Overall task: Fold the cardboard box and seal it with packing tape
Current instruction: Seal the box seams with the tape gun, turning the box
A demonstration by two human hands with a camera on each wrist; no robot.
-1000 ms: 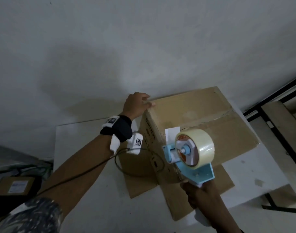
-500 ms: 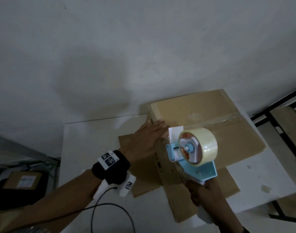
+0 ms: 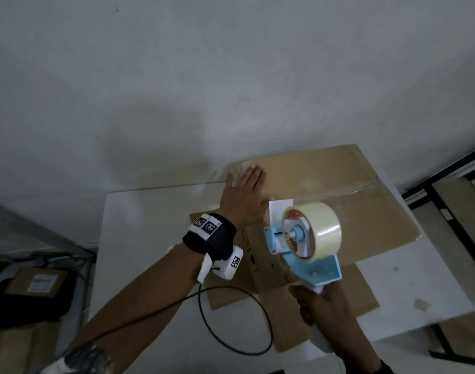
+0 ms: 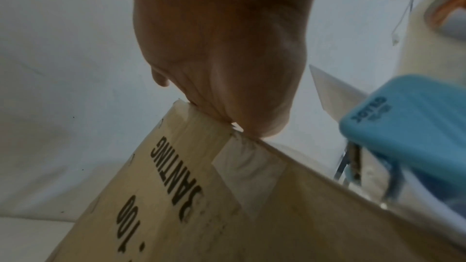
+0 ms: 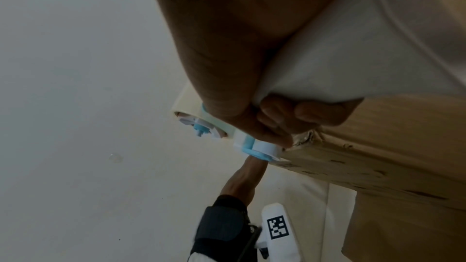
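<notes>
Taping the cardboard box point(image 3: 325, 190) on the white table point(image 3: 139, 265)

Left hand point(image 3: 241, 198) spread flat, pressing the box's top near its left edge; right hand point(image 3: 320, 303) wrapped round the handle of the blue tape dispenser point(image 3: 304, 238), its nose against the box's near-left side.

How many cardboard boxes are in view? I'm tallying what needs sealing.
2: the cardboard box on the white table, and a labelled box lower left; others may be hidden.
</notes>
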